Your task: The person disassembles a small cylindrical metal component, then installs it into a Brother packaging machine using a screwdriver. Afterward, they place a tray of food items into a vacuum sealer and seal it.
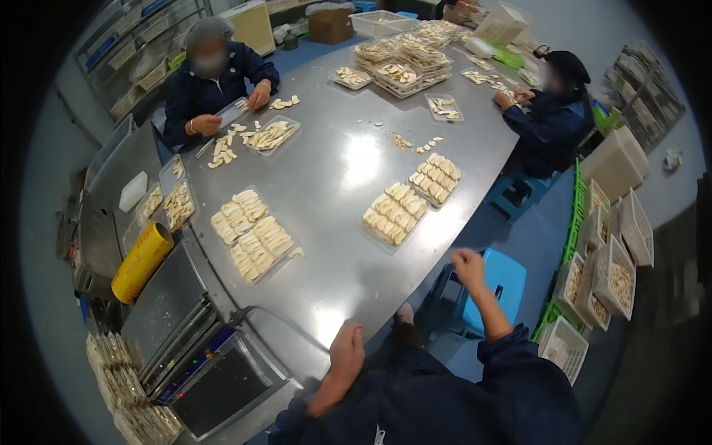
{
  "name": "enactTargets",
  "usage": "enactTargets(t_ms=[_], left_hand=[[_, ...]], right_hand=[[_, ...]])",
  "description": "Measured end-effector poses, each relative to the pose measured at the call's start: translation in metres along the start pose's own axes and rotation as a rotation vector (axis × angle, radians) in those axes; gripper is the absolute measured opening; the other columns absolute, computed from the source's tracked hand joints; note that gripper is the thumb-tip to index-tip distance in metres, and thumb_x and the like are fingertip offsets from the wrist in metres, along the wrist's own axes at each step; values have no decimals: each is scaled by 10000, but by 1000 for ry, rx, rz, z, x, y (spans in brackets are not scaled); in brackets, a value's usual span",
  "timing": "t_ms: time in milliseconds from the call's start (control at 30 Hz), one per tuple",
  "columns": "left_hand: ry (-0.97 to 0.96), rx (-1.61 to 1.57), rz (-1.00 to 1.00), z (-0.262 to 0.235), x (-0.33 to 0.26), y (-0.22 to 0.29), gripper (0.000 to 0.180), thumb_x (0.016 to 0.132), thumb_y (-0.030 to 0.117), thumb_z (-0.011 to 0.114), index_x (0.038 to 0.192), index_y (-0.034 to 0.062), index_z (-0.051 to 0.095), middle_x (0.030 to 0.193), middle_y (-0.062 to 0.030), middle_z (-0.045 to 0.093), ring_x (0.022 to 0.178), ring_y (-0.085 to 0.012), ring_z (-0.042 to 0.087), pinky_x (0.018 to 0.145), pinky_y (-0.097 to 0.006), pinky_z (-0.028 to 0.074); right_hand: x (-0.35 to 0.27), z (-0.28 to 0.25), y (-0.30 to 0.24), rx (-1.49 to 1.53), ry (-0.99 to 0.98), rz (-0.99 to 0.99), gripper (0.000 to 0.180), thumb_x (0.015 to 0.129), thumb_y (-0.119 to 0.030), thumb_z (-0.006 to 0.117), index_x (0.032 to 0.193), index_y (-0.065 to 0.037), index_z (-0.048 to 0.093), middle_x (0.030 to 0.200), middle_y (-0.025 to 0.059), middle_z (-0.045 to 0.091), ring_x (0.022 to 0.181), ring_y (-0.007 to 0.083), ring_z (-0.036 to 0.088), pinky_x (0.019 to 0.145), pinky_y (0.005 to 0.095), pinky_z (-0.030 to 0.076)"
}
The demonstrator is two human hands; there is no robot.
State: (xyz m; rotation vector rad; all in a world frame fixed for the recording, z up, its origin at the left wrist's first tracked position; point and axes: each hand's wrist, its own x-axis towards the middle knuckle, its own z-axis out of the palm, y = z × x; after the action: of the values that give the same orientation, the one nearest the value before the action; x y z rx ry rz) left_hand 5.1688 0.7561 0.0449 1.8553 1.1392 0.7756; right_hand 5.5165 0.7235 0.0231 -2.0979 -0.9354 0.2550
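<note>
My left hand (347, 352), fingers curled together, hovers by the near edge of the steel table (326, 185). My right hand (469, 268) is loosely fisted beyond the table's right edge, above a blue stool (498, 291). Nothing shows in either hand. On the table, ahead and right, lie two clear trays of pale slices in neat rows, a nearer tray (395, 213) and a farther tray (434, 179). Two similar filled trays sit to the left, an upper tray (239, 217) and a lower tray (262, 248).
A film-wrapping machine (222, 386) with a yellow roll (142, 262) stands at left, beside stacked wrapped packs (126, 386). Co-workers handle slices at the far left (215, 89) and far right (552, 111). Stacked trays (404, 63) stand at the back. White baskets (615, 274) line the right.
</note>
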Motion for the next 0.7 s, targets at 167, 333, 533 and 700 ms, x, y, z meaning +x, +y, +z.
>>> enactTargets(t_ms=[167,333,533,700], left_hand=[[265,247,-141,86,43,-29,178,902,129,438,921,24,580,837,-146,577,744,-342,554,668,-382,450],[192,687,-166,100,64,-18,148,877,107,430,829,67,564,752,-116,541,666,-330,527,563,-407,414],[363,752,23,109,68,-23,78,833,48,499,782,45,559,671,-134,511,582,-327,507,507,-394,401],[336,789,33,112,73,-23,48,817,27,533,783,22,567,646,-131,492,543,-313,494,476,-373,392]], right_hand=[[182,-23,19,11,-23,6,233,781,-221,598,843,-8,668,700,131,639,654,203,621,617,309,470],[318,5,81,-62,-116,-20,246,769,-242,581,869,-41,680,746,126,661,705,235,637,674,321,486],[370,31,117,-103,-436,105,250,750,-242,581,783,-19,689,702,146,656,651,249,628,641,337,485],[365,25,120,-45,-495,113,243,746,-233,590,773,-11,684,691,147,650,642,248,621,629,341,480]])
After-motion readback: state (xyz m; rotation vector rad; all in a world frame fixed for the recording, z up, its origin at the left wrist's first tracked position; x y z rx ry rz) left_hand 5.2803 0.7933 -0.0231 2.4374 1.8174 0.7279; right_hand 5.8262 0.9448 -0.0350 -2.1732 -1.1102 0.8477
